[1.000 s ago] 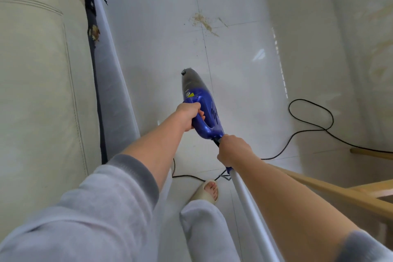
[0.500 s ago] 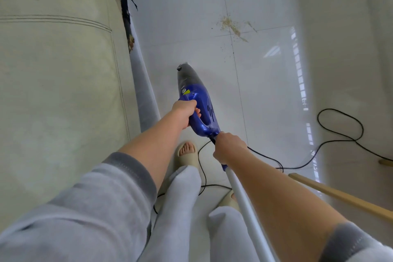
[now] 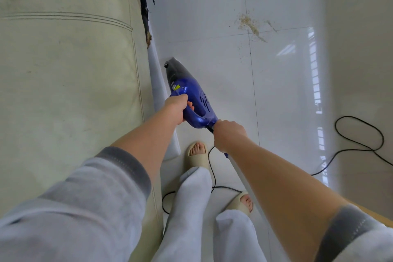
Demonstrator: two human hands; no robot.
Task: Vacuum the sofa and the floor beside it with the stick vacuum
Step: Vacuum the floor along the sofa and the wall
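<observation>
The blue stick vacuum [image 3: 194,100] with a dark grey dust cup points away from me, above the white tile floor [image 3: 212,17] beside the sofa. My left hand [image 3: 177,108] grips the blue loop handle. My right hand [image 3: 228,134] grips the rear end of the body where the tube starts; the tube below it is mostly hidden by my right forearm. The cream leather sofa [image 3: 68,83] fills the left side. A patch of tan crumbs [image 3: 248,24] lies on the floor ahead.
The black power cord [image 3: 359,132] loops on the floor at the right and runs back between my feet in beige slippers [image 3: 196,155]. Torn dark fabric [image 3: 145,6] hangs at the sofa's far edge. A wooden piece [image 3: 376,218] shows at the lower right.
I have stepped forward along the sofa: more of the sofa fills the left, the crumbs are nearer, and the wooden frame has slid almost out of view. Both hands keep their grip.
</observation>
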